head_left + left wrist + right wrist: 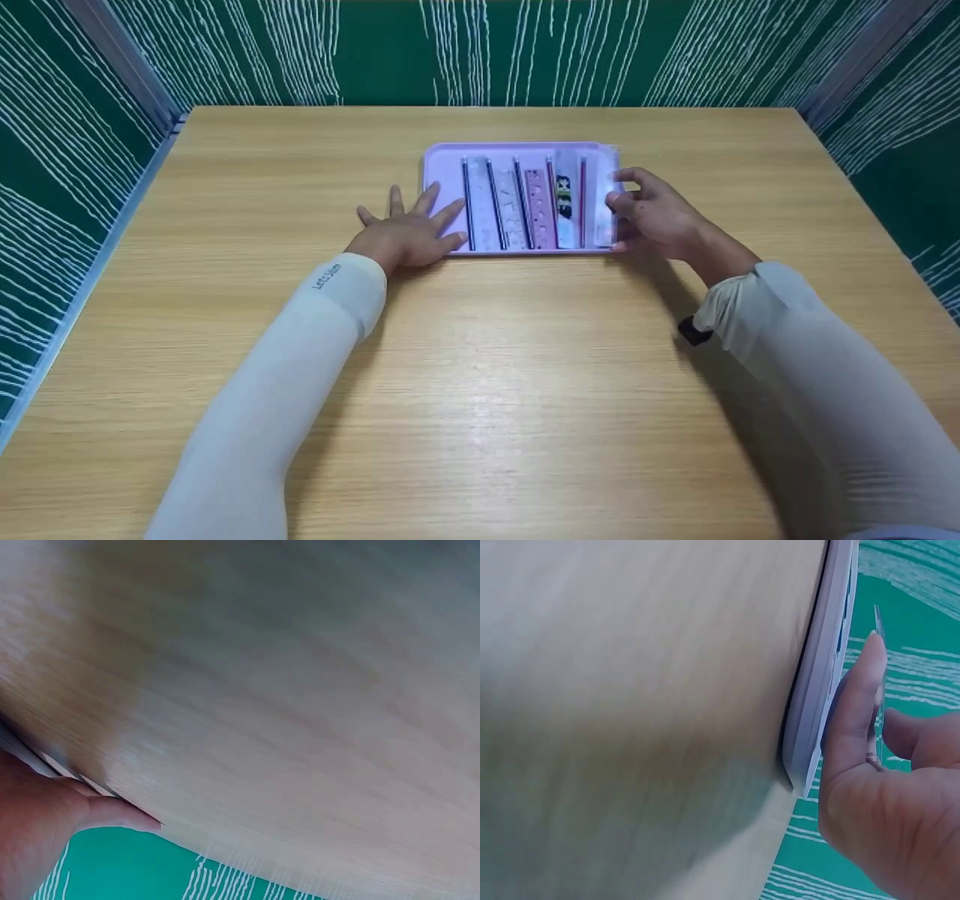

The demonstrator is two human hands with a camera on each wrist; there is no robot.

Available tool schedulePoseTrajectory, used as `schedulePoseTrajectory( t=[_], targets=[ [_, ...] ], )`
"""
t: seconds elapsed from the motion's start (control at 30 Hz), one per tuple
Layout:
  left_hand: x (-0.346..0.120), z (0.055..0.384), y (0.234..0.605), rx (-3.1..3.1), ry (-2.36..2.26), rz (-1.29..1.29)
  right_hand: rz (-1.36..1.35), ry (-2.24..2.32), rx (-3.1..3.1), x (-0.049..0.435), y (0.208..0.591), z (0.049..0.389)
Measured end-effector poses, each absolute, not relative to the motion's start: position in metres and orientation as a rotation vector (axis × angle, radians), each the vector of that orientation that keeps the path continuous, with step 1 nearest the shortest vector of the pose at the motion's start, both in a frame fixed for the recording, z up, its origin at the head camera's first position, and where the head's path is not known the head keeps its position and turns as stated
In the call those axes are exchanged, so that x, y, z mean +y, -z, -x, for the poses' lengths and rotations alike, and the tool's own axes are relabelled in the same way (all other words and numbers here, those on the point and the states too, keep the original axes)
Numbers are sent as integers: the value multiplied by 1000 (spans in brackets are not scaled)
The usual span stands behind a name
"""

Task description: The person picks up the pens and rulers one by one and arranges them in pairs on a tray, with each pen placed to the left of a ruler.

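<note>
A shallow lilac tray (444,154) lies towards the far side of the table. Across it, slim pencils (495,202) alternate with flat rulers, among them a pink ruler (538,210) and one with a dark cartoon print (564,202). My left hand (409,238) rests with fingers spread at the tray's left end, thumb and forefinger over its rim. At the right end, my right hand (654,214) pinches a thin clear ruler (879,690) between thumb and fingers. This ruler stands on edge in the right wrist view; its markings cannot be made out.
The wooden table (480,375) stretches around the tray on every side. Green cloth with white wavy lines (382,52) hangs beyond the table's far and side edges. Grey posts (124,64) stand at the two far corners.
</note>
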State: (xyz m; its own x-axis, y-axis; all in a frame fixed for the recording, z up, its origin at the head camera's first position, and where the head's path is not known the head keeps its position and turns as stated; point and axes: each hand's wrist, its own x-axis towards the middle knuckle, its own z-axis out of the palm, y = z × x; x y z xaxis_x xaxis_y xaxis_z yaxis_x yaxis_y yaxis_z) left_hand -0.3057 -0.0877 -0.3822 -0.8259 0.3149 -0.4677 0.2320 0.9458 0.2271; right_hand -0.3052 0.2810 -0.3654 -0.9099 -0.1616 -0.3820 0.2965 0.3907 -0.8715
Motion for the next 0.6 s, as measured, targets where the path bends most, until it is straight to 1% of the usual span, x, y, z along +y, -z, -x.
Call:
schedulePoseTrajectory(
  t=[0.6],
  targets=[
    [-88,305,382,2575,-229,-383,-169,1393,2332,278,367,324]
  ],
)
